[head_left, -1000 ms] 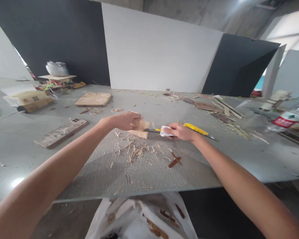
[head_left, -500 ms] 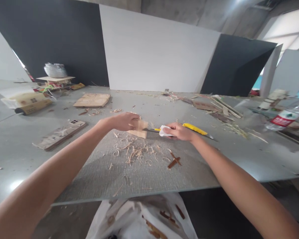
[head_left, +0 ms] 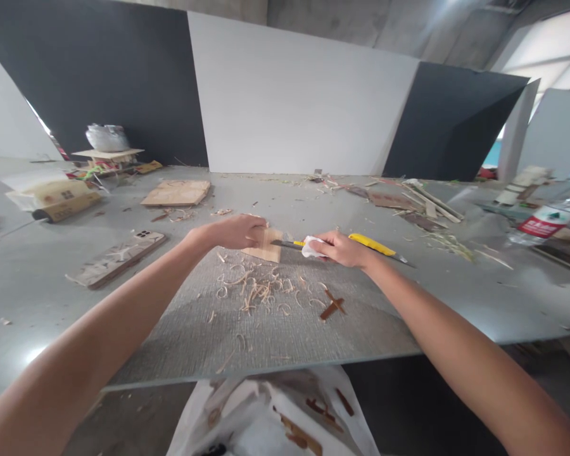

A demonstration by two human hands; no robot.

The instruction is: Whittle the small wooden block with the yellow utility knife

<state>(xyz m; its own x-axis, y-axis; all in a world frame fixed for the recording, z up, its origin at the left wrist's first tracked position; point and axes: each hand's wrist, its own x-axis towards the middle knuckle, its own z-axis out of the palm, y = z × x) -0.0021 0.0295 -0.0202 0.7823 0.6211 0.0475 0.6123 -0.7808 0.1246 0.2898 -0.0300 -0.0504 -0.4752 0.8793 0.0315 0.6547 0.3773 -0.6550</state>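
My left hand [head_left: 242, 231] is closed over the left part of a small pale wood block [head_left: 265, 248] and presses it down on the table. My right hand [head_left: 337, 247] grips a slim knife [head_left: 289, 244] with a dark blade and a bit of yellow, its grip wrapped in white tissue [head_left: 312, 247]. The blade's tip touches or lies just over the right side of the block; I cannot tell which. Curled wood shavings [head_left: 259, 292] lie in front of the block. A yellow utility knife [head_left: 373, 245] rests just behind my right hand.
Brown wood scraps [head_left: 331, 307] lie near the table's front edge. On the left are a phone [head_left: 118, 259] and a wooden board [head_left: 175, 192]. Wood strips [head_left: 430, 199] and a water bottle [head_left: 546, 221] are at the right. White cloth [head_left: 261, 418] with scraps covers my lap.
My right hand and the knife have shifted slightly left, bringing the blade further over the block. My left hand has stayed on the block.
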